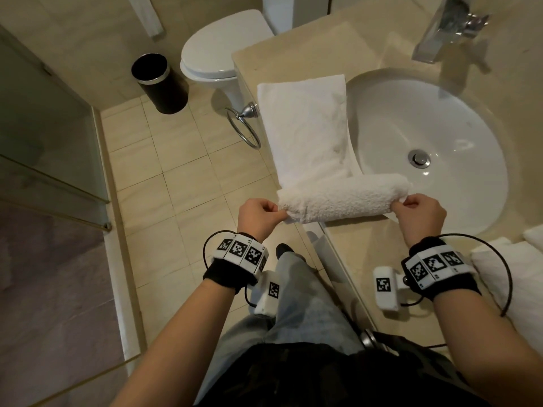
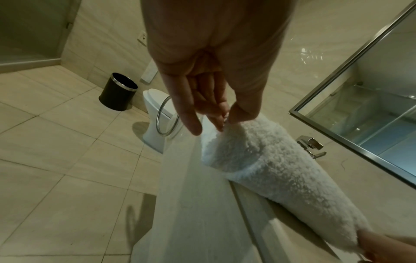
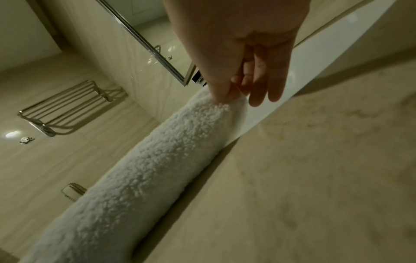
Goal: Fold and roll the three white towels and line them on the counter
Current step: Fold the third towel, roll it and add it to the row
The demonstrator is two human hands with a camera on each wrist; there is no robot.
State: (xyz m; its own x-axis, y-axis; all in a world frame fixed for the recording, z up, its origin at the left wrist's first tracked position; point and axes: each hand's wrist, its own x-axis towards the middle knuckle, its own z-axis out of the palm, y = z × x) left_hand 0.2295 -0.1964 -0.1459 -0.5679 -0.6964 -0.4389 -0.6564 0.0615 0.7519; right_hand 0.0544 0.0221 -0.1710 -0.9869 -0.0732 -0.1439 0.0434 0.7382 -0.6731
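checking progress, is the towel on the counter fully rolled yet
Partly rolled: the towel has a rolled near end, pinched by the left hand and right hand; the rest lies flat.

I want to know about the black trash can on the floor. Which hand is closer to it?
The left hand. It pinches the rolled towel's end over the floor side, toward the trash can. The right hand pinches the other end by the sink, farther away.

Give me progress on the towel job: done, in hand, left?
Done: no finished roll visible on the counter. In hand: left hand and right hand pinch the ends of the half-rolled towel. Left: its flat tail, plus towels at the right edge.
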